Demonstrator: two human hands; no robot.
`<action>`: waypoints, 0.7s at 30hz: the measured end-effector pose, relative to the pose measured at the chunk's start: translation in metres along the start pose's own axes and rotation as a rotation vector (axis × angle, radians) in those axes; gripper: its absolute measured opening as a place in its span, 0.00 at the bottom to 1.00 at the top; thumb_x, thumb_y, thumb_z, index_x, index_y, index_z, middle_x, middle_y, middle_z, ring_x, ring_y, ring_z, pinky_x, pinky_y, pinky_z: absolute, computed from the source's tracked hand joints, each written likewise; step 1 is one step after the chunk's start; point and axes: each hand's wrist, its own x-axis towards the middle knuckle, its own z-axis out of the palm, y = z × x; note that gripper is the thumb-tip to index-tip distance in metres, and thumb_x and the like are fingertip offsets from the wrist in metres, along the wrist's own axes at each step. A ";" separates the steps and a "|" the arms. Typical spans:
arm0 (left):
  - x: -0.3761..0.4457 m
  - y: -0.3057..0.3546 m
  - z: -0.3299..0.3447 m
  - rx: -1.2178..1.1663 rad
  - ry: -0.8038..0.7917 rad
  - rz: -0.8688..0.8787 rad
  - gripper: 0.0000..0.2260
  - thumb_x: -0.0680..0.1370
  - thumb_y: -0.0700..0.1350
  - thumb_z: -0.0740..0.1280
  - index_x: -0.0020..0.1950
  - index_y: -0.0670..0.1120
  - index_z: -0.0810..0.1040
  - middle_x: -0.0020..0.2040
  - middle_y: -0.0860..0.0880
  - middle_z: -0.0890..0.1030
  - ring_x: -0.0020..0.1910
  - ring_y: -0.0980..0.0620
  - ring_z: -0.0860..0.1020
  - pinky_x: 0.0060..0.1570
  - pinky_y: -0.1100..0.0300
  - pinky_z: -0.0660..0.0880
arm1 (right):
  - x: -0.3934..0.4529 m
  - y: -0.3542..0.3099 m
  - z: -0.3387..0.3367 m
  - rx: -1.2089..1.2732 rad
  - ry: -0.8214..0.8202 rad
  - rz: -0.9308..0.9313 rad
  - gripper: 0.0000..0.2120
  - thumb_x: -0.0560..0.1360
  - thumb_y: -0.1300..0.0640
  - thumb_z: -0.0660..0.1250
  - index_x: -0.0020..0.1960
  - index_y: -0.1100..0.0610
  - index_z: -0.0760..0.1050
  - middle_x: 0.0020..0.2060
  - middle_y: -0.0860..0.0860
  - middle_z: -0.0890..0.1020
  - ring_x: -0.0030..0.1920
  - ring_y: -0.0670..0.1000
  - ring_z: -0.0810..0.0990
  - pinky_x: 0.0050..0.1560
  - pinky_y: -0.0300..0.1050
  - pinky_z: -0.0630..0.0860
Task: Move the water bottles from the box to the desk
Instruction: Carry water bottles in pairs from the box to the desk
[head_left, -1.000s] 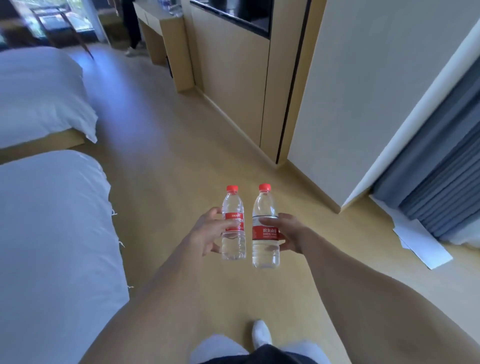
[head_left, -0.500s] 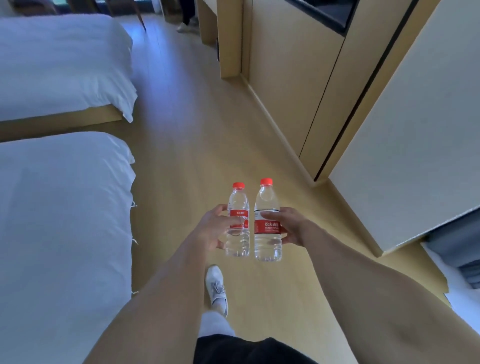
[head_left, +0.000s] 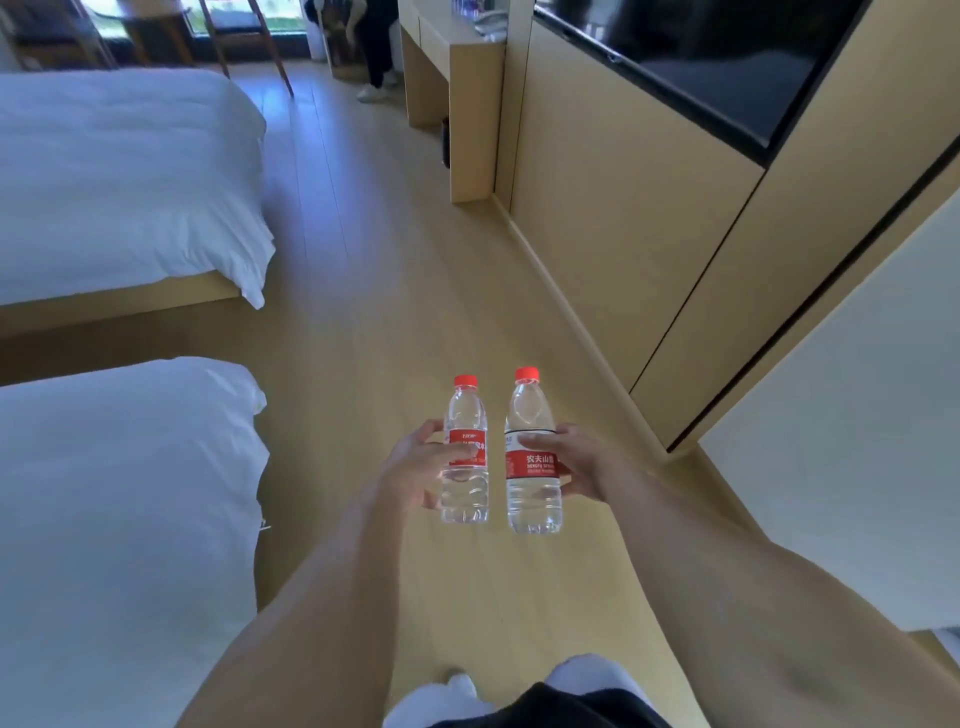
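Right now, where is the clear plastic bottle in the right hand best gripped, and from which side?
Around its red-labelled middle, from its right side, as the right hand does: the clear plastic bottle stands upright and tapers toward its red cap.

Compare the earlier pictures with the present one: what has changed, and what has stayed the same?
The person has walked forward along the floor: the desk ahead and a second person beside it have come into view. Unchanged: the left hand and right hand each still grip an upright water bottle, left bottle, right bottle.
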 end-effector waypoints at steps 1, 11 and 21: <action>0.013 0.011 -0.007 -0.004 0.008 0.008 0.22 0.63 0.47 0.80 0.55 0.55 0.80 0.44 0.50 0.87 0.37 0.51 0.85 0.28 0.60 0.73 | 0.014 -0.014 0.002 0.007 0.004 -0.007 0.27 0.72 0.56 0.76 0.67 0.60 0.72 0.57 0.60 0.83 0.58 0.60 0.83 0.56 0.63 0.79; 0.144 0.127 -0.064 -0.081 0.143 0.102 0.20 0.72 0.38 0.77 0.58 0.54 0.77 0.46 0.46 0.86 0.43 0.45 0.85 0.48 0.31 0.78 | 0.177 -0.140 0.018 -0.014 -0.092 -0.064 0.27 0.72 0.57 0.76 0.67 0.58 0.70 0.59 0.61 0.81 0.54 0.60 0.82 0.53 0.62 0.80; 0.272 0.273 -0.104 -0.175 0.191 0.135 0.23 0.75 0.36 0.74 0.67 0.48 0.74 0.51 0.41 0.83 0.49 0.43 0.82 0.53 0.28 0.76 | 0.344 -0.301 0.016 -0.034 -0.209 -0.071 0.24 0.72 0.57 0.76 0.64 0.57 0.69 0.54 0.59 0.82 0.50 0.59 0.83 0.56 0.66 0.78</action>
